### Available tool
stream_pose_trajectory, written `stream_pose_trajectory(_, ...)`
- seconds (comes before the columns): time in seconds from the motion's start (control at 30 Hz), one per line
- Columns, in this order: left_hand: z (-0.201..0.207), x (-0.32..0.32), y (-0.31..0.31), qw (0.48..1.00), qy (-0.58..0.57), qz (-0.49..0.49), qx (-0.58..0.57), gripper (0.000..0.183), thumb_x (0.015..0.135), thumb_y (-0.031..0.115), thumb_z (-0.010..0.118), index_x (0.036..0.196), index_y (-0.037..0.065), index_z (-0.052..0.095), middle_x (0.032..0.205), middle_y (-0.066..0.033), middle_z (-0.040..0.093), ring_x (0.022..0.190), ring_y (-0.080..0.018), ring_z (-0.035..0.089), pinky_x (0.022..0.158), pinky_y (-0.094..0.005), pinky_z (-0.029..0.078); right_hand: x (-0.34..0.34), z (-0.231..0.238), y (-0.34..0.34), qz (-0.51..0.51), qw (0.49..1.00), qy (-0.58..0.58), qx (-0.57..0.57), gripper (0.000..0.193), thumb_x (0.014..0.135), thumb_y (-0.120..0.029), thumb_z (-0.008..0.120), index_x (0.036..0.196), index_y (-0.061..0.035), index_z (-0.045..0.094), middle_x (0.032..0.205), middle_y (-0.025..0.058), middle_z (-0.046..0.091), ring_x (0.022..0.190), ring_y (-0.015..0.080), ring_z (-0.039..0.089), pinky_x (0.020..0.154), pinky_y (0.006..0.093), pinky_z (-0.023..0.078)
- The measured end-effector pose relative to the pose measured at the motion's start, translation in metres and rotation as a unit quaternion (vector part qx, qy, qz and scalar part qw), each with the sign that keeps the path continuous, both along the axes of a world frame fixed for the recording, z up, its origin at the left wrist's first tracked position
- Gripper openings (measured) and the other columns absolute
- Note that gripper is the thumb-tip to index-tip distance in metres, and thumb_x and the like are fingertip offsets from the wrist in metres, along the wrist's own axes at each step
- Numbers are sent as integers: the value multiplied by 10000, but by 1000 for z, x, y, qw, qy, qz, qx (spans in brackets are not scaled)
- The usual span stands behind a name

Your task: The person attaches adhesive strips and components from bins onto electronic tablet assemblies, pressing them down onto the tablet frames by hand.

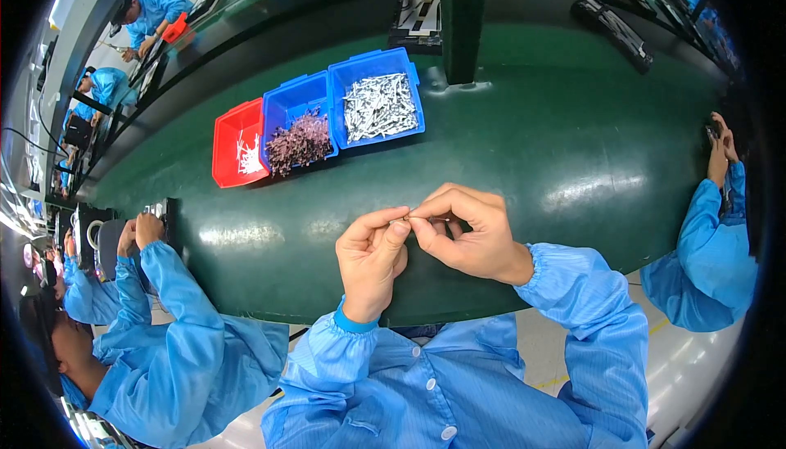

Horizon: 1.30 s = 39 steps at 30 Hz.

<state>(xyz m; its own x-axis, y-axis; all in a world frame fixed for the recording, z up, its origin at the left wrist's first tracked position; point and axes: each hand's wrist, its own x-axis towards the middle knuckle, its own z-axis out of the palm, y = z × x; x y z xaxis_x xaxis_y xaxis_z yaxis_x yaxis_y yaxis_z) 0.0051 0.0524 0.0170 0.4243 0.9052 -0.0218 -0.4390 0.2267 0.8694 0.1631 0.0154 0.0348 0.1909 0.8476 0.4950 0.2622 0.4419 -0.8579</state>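
My left hand (pixel 372 257) and my right hand (pixel 468 234) meet fingertip to fingertip over the green table, near its front edge. Thumb and forefinger of each are pinched together. Between them sits something tiny, mostly covered by the fingers and too small to name. Beyond my hands stand three joined bins. The red bin (pixel 219 148) holds a few small white pieces (pixel 249 154). In the middle blue bin (pixel 282 103) lies a heap of small purplish-brown parts (pixel 300 141). Many silver-and-white small parts (pixel 380 107) fill the right blue bin (pixel 348 72).
A dark green post (pixel 463 23) rises from the table behind the bins. A co-worker in blue (pixel 180 351) sits at my left, another (pixel 704 236) at my right. Long dark devices (pixel 614 31) rest along the far side of the green table (pixel 565 150).
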Motion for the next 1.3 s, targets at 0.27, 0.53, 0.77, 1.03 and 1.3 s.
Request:
stream_pose_trajectory(0.27,7,3,2,992,81,39,93,140,927,14,667,1061,-18,693,658,60,535,514,12,348,445,-192,236,8,5,-4,2,1000,5,-24,76,791,7,723,855,-16,690,766,35,656,534,47,527,445,204,391)
stream_pose_trajectory(0.53,10,-8,10,929,242,113,256,103,878,-21,707,978,-17,731,580,122,356,536,13,268,504,-187,187,35,15,-4,-1,998,-62,22,102,757,31,742,836,-13,695,742,39,657,532,34,538,427,171,363)
stream_pose_trajectory(0.77,-2,-14,16,965,220,64,127,113,885,16,720,986,-34,727,599,118,384,561,7,299,514,-185,231,207,-27,34,-335,938,83,-26,201,921,-86,652,1098,3,617,869,71,676,679,95,627,561,222,516)
stream_pose_trajectory(1.03,-22,1,14,939,291,0,186,133,861,35,743,993,19,758,569,76,325,547,-18,319,497,-201,284,462,-56,2,-385,865,321,27,474,893,-56,594,1290,129,412,1218,242,499,989,400,646,882,441,579)
stream_pose_trajectory(1.3,-15,1,11,929,305,20,207,131,860,18,735,990,17,757,540,63,335,511,-15,310,470,-211,275,471,-22,41,-415,826,376,-65,323,892,-125,665,1116,76,548,1126,179,528,919,297,613,765,425,623)
